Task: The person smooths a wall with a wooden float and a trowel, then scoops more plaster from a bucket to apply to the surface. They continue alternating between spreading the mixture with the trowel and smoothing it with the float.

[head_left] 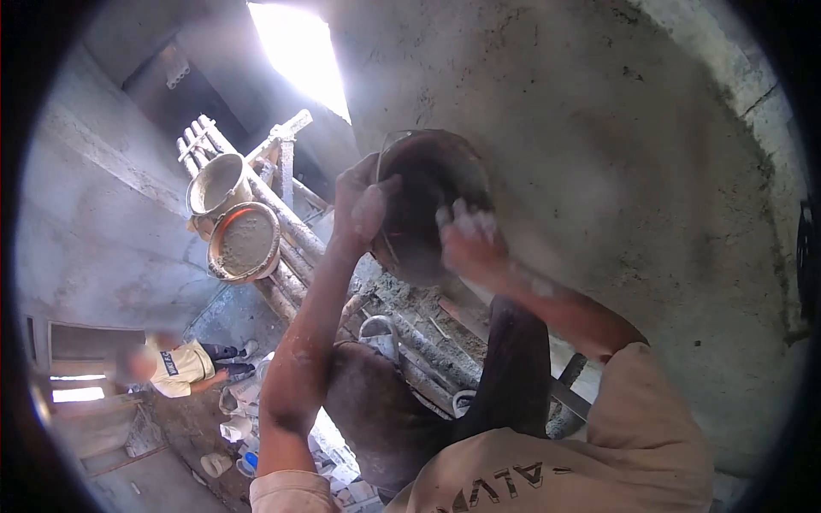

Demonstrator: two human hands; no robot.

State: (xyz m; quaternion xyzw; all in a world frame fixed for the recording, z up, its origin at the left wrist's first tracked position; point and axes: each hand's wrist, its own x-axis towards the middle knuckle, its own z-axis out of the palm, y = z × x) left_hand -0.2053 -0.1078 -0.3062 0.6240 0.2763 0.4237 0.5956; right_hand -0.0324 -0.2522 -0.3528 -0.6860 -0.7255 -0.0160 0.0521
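bucket (410, 263) tilted in front of me
my left hand (361, 203) clamps its rim; my right hand (473, 244) reaches its mouth, grip unclear from here. two filled pails (245, 243) sit beyond, on poles (293, 226).

The wall (616, 171) looks matt, grey and rough. The poles (286, 221) look like wood, crusted with dried grey splashes. The shirt (547, 474) is matt cloth.

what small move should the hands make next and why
Probably wipe the right hand, pale with residue, along the inside of the round, dark-interior bucket: it is at the opening, while the left hand grips the rim.
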